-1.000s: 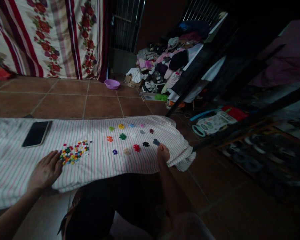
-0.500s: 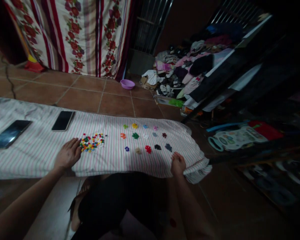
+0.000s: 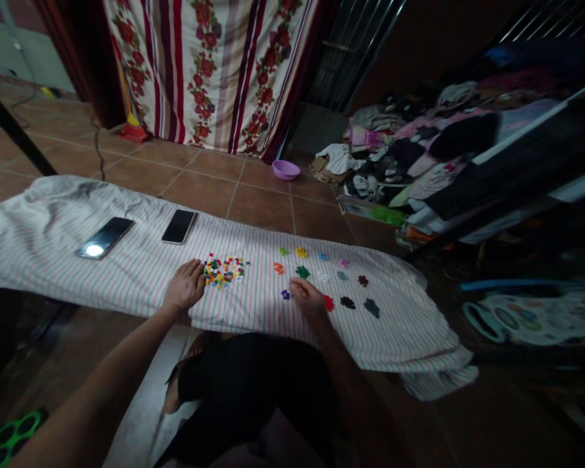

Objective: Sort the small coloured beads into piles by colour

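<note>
My left hand (image 3: pixel 188 284) lies flat on the striped cloth (image 3: pixel 253 312), fingers stretched out and touching the left edge of a mixed heap of small coloured beads (image 3: pixel 224 270). With fingertips drawn together, my right hand (image 3: pixel 308 299) is over the sorted piles; whatever it may pinch is too small to make out. Near its fingertips are a purple pile (image 3: pixel 285 294) and a dark green pile (image 3: pixel 302 272). A red pile (image 3: pixel 328 303) shows just right of the hand, which hides the beige pile. Farther right sit a black pile (image 3: pixel 348 303) and a dark grey pile (image 3: pixel 371 308).
Two phones, one dark (image 3: pixel 179 226) and one with a bright reflection (image 3: pixel 105 238), lie on the cloth's left part. More sorted piles, including an orange pile (image 3: pixel 278 268), form rows. Beyond the table are a purple basin (image 3: pixel 286 170) and heaped clothes (image 3: pixel 394 143).
My right hand has moved left from beside the dark grey pile to between the purple and red piles. My left hand stays by the mixed heap. The view has turned left.
</note>
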The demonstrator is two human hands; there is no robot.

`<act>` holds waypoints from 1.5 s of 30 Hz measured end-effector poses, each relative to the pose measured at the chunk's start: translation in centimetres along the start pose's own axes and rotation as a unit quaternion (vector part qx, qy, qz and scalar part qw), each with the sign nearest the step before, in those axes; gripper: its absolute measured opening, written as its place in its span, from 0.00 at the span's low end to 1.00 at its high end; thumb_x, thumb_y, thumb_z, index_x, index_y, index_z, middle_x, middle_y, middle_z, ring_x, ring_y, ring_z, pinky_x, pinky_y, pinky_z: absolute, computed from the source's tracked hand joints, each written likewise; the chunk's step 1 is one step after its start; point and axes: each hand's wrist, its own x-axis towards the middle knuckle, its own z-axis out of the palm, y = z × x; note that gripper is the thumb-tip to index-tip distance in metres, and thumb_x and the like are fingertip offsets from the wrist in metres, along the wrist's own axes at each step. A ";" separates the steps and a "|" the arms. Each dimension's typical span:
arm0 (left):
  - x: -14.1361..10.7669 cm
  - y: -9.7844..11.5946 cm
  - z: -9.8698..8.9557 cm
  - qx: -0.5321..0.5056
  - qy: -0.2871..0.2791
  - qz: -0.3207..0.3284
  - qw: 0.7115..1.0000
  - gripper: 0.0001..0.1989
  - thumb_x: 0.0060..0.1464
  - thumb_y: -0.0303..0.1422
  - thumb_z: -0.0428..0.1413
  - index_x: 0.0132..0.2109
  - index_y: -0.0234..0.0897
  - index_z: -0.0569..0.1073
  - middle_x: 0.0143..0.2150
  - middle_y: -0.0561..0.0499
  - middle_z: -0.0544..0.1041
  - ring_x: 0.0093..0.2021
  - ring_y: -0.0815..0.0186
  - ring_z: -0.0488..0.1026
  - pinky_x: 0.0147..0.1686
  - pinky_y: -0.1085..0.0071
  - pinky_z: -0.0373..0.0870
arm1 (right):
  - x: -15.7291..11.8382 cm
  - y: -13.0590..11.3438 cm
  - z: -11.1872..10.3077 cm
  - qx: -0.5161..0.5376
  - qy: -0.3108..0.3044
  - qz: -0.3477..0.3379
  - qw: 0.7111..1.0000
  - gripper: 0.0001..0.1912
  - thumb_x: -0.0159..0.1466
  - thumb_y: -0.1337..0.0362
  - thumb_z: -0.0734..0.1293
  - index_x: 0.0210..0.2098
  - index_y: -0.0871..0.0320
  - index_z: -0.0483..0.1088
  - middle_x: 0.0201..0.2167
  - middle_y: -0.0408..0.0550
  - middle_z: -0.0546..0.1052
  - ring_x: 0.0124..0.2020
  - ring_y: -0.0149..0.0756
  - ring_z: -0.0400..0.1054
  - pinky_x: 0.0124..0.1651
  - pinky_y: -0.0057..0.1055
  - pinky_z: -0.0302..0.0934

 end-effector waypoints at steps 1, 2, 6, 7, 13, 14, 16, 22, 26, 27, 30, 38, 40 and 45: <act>0.0 0.0 0.0 0.002 0.001 0.001 1.000 0.21 0.62 0.36 0.42 0.53 0.28 0.71 0.56 0.36 0.73 0.60 0.54 0.66 0.60 0.53 0.63 | 0.3 -0.6 1.7 -0.007 -0.051 -0.038 0.998 0.13 0.58 0.56 0.65 0.35 0.57 0.76 0.30 0.46 0.78 0.29 0.34 0.69 0.34 0.31 0.65; 0.0 0.0 0.1 0.002 0.002 0.002 1.000 0.21 0.62 0.36 0.42 0.53 0.27 0.71 0.56 0.35 0.73 0.60 0.54 0.66 0.60 0.54 0.63 | 0.6 -1.1 3.2 -0.018 -0.094 -0.078 0.992 0.12 0.59 0.58 0.64 0.35 0.56 0.77 0.32 0.47 0.78 0.31 0.34 0.70 0.37 0.31 0.65; 0.0 0.0 0.2 -0.003 0.014 0.003 1.000 0.20 0.62 0.35 0.43 0.53 0.30 0.71 0.55 0.37 0.73 0.60 0.55 0.66 0.60 0.54 0.63 | 1.7 -2.5 7.7 -0.091 -0.172 -0.153 0.969 0.11 0.62 0.68 0.62 0.36 0.55 0.77 0.33 0.47 0.78 0.37 0.35 0.70 0.43 0.31 0.64; 0.0 0.0 0.2 -0.004 0.018 0.003 1.000 0.19 0.61 0.34 0.43 0.52 0.31 0.71 0.54 0.38 0.73 0.59 0.55 0.66 0.59 0.54 0.64 | 1.9 -2.7 8.6 -0.108 -0.182 -0.158 0.964 0.11 0.62 0.69 0.62 0.36 0.55 0.77 0.33 0.47 0.77 0.37 0.34 0.70 0.44 0.31 0.64; 0.0 0.2 0.0 -0.015 0.054 -0.021 0.998 0.16 0.60 0.30 0.43 0.50 0.32 0.71 0.52 0.37 0.74 0.56 0.56 0.68 0.57 0.55 0.66 | 2.6 -4.3 13.0 -0.159 -0.231 -0.168 0.945 0.11 0.64 0.69 0.62 0.40 0.55 0.77 0.37 0.47 0.74 0.39 0.33 0.69 0.46 0.29 0.62; 0.0 0.3 -0.1 -0.014 0.057 -0.024 0.998 0.16 0.60 0.30 0.43 0.50 0.32 0.71 0.52 0.37 0.74 0.56 0.56 0.68 0.57 0.55 0.66 | 2.6 -4.5 13.5 -0.171 -0.235 -0.164 0.943 0.11 0.64 0.69 0.62 0.41 0.55 0.77 0.38 0.47 0.74 0.39 0.33 0.68 0.46 0.29 0.62; 0.0 0.4 -0.2 -0.010 0.056 -0.026 0.998 0.15 0.60 0.30 0.43 0.49 0.31 0.71 0.52 0.37 0.74 0.56 0.56 0.69 0.57 0.56 0.66 | 2.7 -5.0 14.2 -0.202 -0.239 -0.150 0.938 0.12 0.64 0.70 0.63 0.43 0.55 0.76 0.39 0.48 0.74 0.41 0.34 0.68 0.47 0.29 0.61; 0.1 0.7 -0.4 -0.004 0.047 -0.037 0.998 0.15 0.60 0.30 0.44 0.48 0.32 0.71 0.52 0.37 0.74 0.56 0.55 0.69 0.56 0.55 0.66 | 3.0 -5.9 14.5 -0.286 -0.259 -0.109 0.916 0.13 0.64 0.67 0.63 0.46 0.53 0.76 0.44 0.49 0.73 0.49 0.37 0.66 0.52 0.30 0.59; 0.1 0.6 -0.5 -0.009 0.038 -0.042 0.998 0.15 0.60 0.31 0.43 0.48 0.32 0.72 0.53 0.37 0.74 0.56 0.55 0.68 0.57 0.56 0.65 | 3.5 -6.9 14.5 -0.315 -0.279 -0.071 0.904 0.15 0.65 0.67 0.62 0.47 0.51 0.76 0.47 0.48 0.74 0.48 0.35 0.67 0.51 0.29 0.58; 0.1 0.6 -0.5 -0.011 0.035 -0.042 0.998 0.16 0.60 0.31 0.43 0.48 0.31 0.72 0.53 0.37 0.74 0.56 0.55 0.68 0.57 0.56 0.65 | 3.6 -7.1 14.5 -0.320 -0.285 -0.067 0.901 0.15 0.65 0.68 0.61 0.47 0.51 0.76 0.47 0.48 0.74 0.48 0.35 0.67 0.50 0.28 0.58; 0.1 0.6 -0.5 -0.015 0.034 -0.041 0.998 0.16 0.60 0.31 0.43 0.48 0.31 0.72 0.53 0.36 0.74 0.56 0.55 0.68 0.57 0.55 0.65 | 4.0 -7.8 14.9 -0.332 -0.297 -0.058 0.894 0.15 0.64 0.68 0.61 0.44 0.53 0.77 0.45 0.48 0.75 0.47 0.34 0.68 0.49 0.27 0.58; 0.1 0.6 -0.4 -0.005 0.043 -0.031 0.999 0.16 0.60 0.31 0.43 0.49 0.32 0.71 0.53 0.37 0.73 0.57 0.54 0.68 0.57 0.54 0.66 | 4.1 -6.6 16.0 -0.285 -0.238 -0.063 0.926 0.11 0.61 0.71 0.63 0.36 0.54 0.77 0.38 0.49 0.76 0.40 0.36 0.68 0.45 0.30 0.59; 0.1 0.5 -0.3 -0.008 0.049 -0.030 0.998 0.16 0.60 0.31 0.44 0.50 0.33 0.71 0.52 0.38 0.74 0.57 0.54 0.68 0.56 0.53 0.66 | 3.9 -6.0 16.0 -0.267 -0.223 -0.075 0.935 0.10 0.60 0.72 0.64 0.35 0.53 0.76 0.37 0.48 0.75 0.39 0.35 0.67 0.44 0.30 0.59; 0.1 0.6 -0.3 -0.005 0.047 -0.030 0.998 0.15 0.60 0.32 0.44 0.48 0.33 0.71 0.52 0.38 0.74 0.56 0.55 0.69 0.57 0.55 0.66 | 3.7 -5.6 15.7 -0.202 -0.202 -0.106 0.952 0.10 0.59 0.73 0.64 0.34 0.54 0.74 0.37 0.46 0.75 0.41 0.35 0.67 0.47 0.30 0.60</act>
